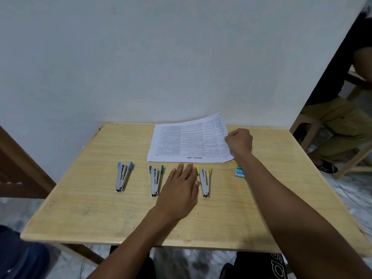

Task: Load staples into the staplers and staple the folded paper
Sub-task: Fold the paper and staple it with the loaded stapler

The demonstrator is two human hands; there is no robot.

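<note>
Pale wooden worktop set against a plain white wall, viewed from above. Left grip flat on the wood, palm down, fingers straight and close together, holding nothing. Just left of it, teal-capped stapler; just right of it, close beside the fingertips, yellow-capped stapler; farther left and well apart, blue-capped stapler. All three splayed open in a V, hinge ends toward the person, coloured caps toward the wall.

Right grip reaching farther toward the wall, fingers curled tight and closed on the right edge of the printed sheet. Sheet spread leftward from that grip, lying unfolded and mostly flat, far right corner raised against the wall. Small green-and-blue staple box on the wood on the near side of the right grip, partly hidden by the forearm, well to the right of the left grip.

Beyond the worktop, to the right of the right grip, seated person in olive trousers on a pale wooden stool. Far left of the left grip, brown door. Grey marbled floor beneath.
</note>
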